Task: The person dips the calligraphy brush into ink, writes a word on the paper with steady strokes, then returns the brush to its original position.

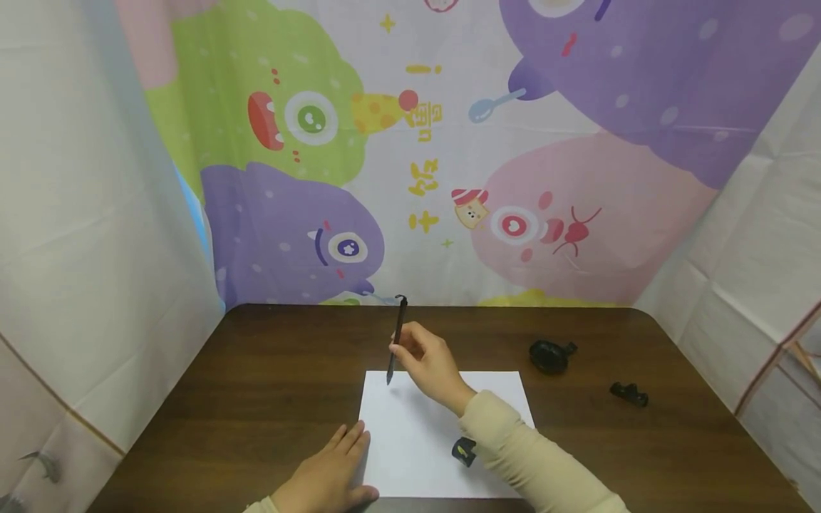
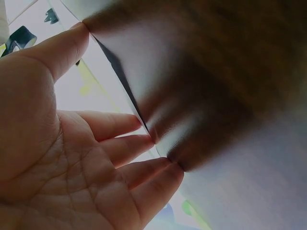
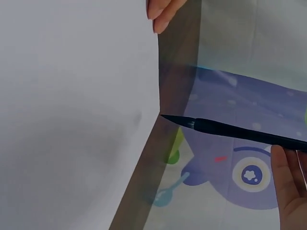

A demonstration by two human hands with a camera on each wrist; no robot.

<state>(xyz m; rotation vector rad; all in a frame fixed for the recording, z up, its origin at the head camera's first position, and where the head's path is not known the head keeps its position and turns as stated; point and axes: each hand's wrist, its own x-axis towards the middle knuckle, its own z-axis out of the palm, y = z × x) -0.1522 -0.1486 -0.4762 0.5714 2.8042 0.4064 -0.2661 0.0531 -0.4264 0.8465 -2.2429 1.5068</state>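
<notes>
My right hand (image 1: 432,363) pinches a dark calligraphy brush (image 1: 398,328) between thumb and fingers near mid-handle. The brush stands nearly upright with its pointed tip down, over the upper left part of a white sheet of paper (image 1: 410,456). In the right wrist view the brush's dark bristles (image 3: 177,119) point at the sheet's corner. A small cord loop tops the handle. With fingers extended, my left hand (image 1: 330,463) rests at the paper's left edge; in the left wrist view its fingertips (image 2: 175,165) press the dark tabletop. No marks show on the sheet.
On the right of the brown table (image 1: 256,399) sit a round black object (image 1: 548,356) with a short projection and a small dark bumpy piece (image 1: 629,394). A black item (image 1: 463,451) shows beside the right cuff. A cartoon-printed curtain (image 1: 423,263) hangs behind the table.
</notes>
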